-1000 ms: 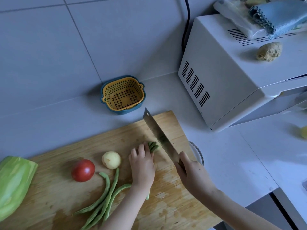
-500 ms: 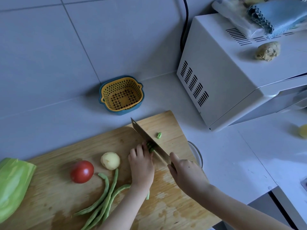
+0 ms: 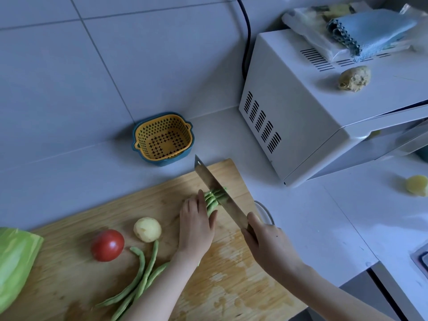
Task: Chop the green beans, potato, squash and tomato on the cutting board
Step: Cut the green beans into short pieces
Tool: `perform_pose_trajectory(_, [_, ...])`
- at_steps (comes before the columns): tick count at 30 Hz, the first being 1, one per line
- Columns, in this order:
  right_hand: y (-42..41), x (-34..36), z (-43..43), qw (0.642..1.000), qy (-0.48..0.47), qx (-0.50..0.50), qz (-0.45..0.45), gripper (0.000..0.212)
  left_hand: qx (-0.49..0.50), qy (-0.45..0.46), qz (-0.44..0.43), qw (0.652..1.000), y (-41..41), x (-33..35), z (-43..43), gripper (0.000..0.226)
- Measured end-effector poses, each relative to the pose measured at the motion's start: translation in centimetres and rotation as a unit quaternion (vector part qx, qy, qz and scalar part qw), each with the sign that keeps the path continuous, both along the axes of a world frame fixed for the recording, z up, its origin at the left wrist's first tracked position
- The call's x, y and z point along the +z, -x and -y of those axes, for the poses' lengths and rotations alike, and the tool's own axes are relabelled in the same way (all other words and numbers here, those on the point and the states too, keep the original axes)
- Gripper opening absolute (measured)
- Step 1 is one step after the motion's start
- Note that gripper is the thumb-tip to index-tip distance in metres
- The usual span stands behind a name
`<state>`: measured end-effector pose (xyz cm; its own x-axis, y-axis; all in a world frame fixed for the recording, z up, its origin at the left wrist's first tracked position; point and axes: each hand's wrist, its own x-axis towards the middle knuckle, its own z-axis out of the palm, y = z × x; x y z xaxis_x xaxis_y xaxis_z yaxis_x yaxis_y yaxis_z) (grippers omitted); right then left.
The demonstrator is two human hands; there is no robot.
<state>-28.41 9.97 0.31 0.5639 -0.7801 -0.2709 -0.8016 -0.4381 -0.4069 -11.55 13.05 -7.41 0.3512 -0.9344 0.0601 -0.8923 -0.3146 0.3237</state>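
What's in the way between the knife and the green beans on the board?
Nothing visible is in the way. The knife, held in the right hand, has its blade right against the bunched green beans on the cutting board. The left hand holds them just beside the blade.

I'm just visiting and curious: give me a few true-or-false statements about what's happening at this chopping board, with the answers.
1. The right hand grips the steel knife. True.
2. The round red tomato is sliced. False: it lies whole on the wooden cutting board.
3. The left hand holds down a bundle of green beans on the board. True.
4. The yellow perforated basket sits on the board. False: it stands on the white counter behind it.
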Motion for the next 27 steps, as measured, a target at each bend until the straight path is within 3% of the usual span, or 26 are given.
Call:
perform_pose_trajectory(8, [-0.5, 0.3, 0.3, 0.997, 0.008, 0.056, -0.047, 0.014, 0.021, 0.061, 0.012, 0.998, 0.0, -0.6, -1.4, 0.03])
perform_pose_trajectory(13, [-1.3, -1.5, 0.6, 0.997, 0.015, 0.051, -0.061, 0.017, 0.021, 0.07, 0.013, 0.997, 0.2, -0.8, -1.1, 0.033])
perform_pose_trajectory(20, [-1.0, -1.6, 0.4, 1.0, -0.018, 0.021, 0.01, 0.018, 0.027, 0.072, 0.005, 0.997, 0.3, -1.0, -1.4, 0.034])
perform_pose_trajectory(27, [-0.7, 0.2, -0.5, 0.997, -0.003, 0.072, -0.024, 0.011, 0.039, 0.093, -0.004, 0.995, 0.6, -1.1, -1.4, 0.026])
